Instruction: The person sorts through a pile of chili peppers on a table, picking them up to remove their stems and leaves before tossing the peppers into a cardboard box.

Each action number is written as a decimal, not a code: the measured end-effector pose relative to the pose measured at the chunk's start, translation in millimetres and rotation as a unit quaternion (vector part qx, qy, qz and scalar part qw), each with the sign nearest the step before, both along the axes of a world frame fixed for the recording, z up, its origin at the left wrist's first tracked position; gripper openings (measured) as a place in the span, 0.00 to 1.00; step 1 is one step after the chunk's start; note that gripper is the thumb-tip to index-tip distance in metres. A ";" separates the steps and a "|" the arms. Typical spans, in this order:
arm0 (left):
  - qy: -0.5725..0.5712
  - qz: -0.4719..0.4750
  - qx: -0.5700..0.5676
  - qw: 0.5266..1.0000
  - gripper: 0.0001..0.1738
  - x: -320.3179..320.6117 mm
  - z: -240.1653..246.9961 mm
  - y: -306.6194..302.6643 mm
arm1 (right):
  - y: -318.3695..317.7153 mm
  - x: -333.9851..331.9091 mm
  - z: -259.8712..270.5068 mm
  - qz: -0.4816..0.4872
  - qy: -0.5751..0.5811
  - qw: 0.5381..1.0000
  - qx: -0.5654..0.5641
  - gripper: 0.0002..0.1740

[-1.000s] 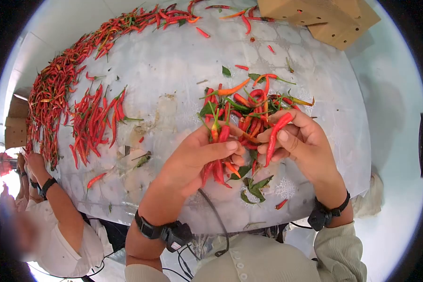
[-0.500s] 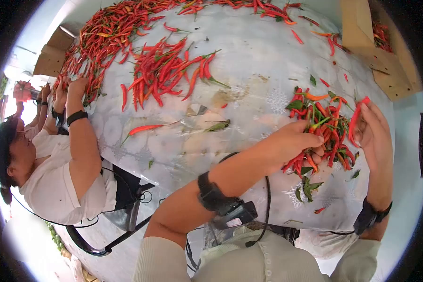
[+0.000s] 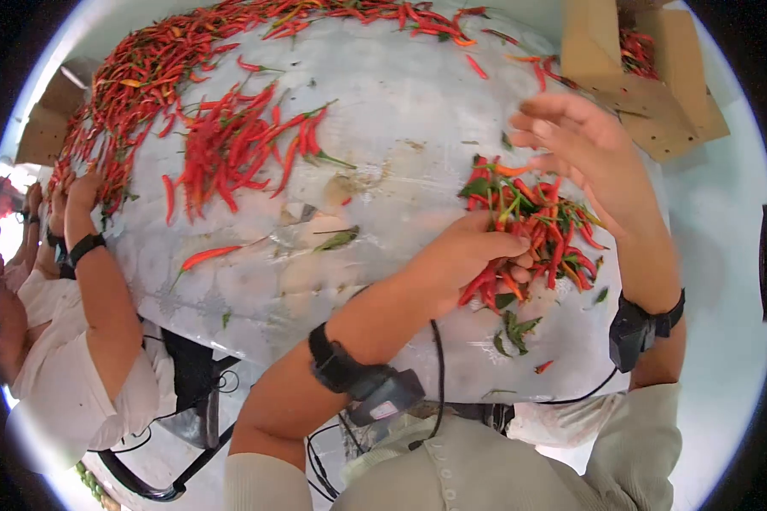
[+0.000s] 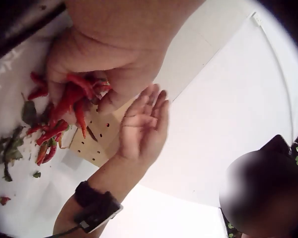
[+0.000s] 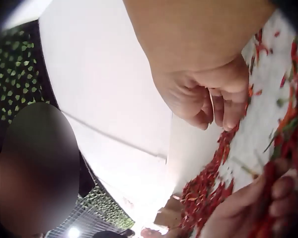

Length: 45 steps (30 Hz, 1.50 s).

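My left hand (image 3: pixel 477 254) grips a bunch of red chillies (image 3: pixel 487 285), their green stems poking up past the thumb. In the left wrist view the held chillies (image 4: pixel 68 101) hang beneath the curled fingers. Right beside that hand lies a small heap of mixed red, orange and green chillies (image 3: pixel 562 230) with leaves among them. My right hand (image 3: pixel 594 162) is raised over the far side of this heap, fingers loosely extended, and no chilli shows in it. The right wrist view shows the same hand (image 5: pixel 208 96) with relaxed, bent fingers.
A cardboard box (image 3: pixel 592 51) holding chillies stands at the far right. A separate bunch of red chillies (image 3: pixel 230 145) lies left of centre, before a long bank of chillies (image 3: pixel 145 72). Another person (image 3: pixel 102 341) works at the left edge. Loose leaves (image 3: pixel 515 332) lie near me.
The red chilli that my right hand pinched is gone from its fingers, which have loosened and moved away from me. My left hand keeps its bunch. The head view has swung about.
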<state>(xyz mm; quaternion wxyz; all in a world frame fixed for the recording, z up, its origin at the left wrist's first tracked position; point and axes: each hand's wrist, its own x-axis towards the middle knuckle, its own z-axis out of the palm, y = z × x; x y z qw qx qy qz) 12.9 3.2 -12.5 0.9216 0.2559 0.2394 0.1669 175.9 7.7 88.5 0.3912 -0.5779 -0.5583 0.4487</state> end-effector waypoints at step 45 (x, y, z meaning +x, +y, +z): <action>0.014 -0.003 0.059 0.998 0.15 -3.5 15.8 -1.5 | -100.0 67.4 -60.9 -0.150 0.236 0.955 -0.098 0.25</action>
